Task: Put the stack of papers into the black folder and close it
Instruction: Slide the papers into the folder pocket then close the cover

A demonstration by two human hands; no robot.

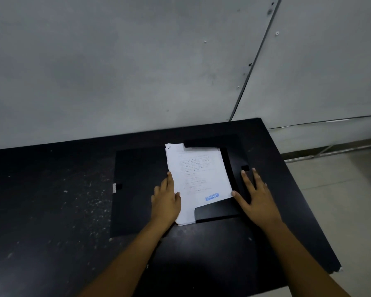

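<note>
left fingers (169,179): extended flat, together, pressing along the left edge of the stack of papers (196,183), gripping nothing
right fingers (247,179): spread, flat on the folder's right side flap, thumb touching the papers' lower right corner
left hand (165,202): palm down
right hand (258,196): palm down
papers: lie inside the open black folder (137,189), corners tucked under its top and bottom flaps
folder: open on the dark table (51,200)

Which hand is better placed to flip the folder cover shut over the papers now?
Probably the left hand: it lies beside the papers, right next to the open cover spread out to the left. The right hand lies flat on the folder's right side, holding it steady.
</note>
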